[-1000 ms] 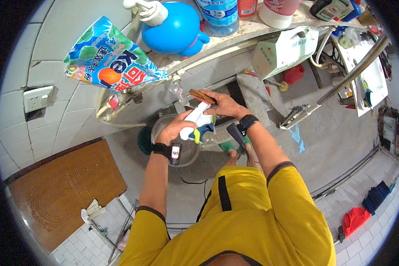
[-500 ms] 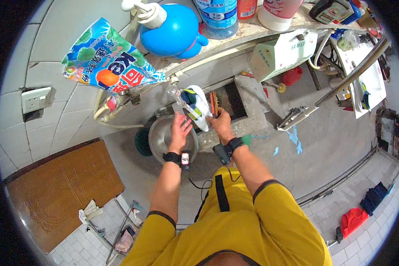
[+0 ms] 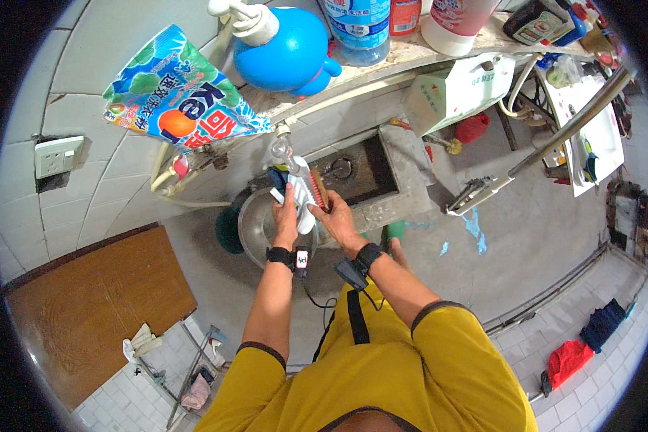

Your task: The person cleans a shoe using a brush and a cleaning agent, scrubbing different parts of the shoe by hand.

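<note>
Over a round metal basin (image 3: 245, 225), my left hand (image 3: 285, 222) is closed on a white sneaker (image 3: 304, 216) with dark blue parts. The shoe is turned on edge, its white sole side toward the right. My right hand (image 3: 338, 225) grips a scrubbing brush (image 3: 322, 191) with reddish bristles and a tan back. Its bristles lie against or right beside the shoe's sole; contact is hard to tell. A tap (image 3: 281, 145) sits just beyond the shoe's far end, and the fingers partly cover both held things.
A stone sink trough (image 3: 367, 169) lies beyond my right hand. Above it runs a ledge (image 3: 410, 50) with a detergent bag (image 3: 176, 93), a blue pump bottle (image 3: 281, 54) and several other bottles. A long-handled mop (image 3: 507, 173) slants in from the right. Left stands a brown board (image 3: 101, 309).
My left hand, open beside the shoe before, has closed on it. The shoe has turned on edge and come nearer and left over the basin. My right hand has moved left with the brush.
</note>
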Available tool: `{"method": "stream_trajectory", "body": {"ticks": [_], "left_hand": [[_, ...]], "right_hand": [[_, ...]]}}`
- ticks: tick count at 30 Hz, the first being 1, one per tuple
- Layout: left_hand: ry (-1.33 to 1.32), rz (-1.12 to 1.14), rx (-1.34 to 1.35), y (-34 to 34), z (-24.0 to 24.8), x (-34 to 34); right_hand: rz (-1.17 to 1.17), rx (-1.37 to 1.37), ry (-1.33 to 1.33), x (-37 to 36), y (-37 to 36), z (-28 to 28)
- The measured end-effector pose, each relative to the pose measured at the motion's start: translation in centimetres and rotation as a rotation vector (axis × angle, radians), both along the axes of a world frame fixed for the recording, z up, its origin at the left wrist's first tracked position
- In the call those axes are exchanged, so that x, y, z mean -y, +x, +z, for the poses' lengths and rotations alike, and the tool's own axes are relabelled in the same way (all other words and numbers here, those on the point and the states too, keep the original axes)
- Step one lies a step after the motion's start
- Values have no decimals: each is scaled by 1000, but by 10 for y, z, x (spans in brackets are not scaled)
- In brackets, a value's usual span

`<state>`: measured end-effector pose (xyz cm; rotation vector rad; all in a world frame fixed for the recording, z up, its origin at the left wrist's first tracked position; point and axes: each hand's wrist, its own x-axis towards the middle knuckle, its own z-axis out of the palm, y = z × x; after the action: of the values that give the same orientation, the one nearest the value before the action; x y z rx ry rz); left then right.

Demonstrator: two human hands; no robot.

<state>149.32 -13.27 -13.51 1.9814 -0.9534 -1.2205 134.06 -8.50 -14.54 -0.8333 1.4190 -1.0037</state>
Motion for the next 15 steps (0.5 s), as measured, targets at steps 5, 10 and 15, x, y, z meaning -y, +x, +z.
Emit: {"method": "stream_trajectory", "body": {"ticks": [5, 10, 15], "left_hand": [[-313, -252, 283, 41, -23, -18], [147, -107, 37, 14, -10, -10], [122, -145, 129, -9, -3, -34]], "right_hand": [[248, -248, 16, -6, -28, 32], [275, -484, -207, 2, -51, 18], [218, -532, -126, 54, -72, 23]]}}
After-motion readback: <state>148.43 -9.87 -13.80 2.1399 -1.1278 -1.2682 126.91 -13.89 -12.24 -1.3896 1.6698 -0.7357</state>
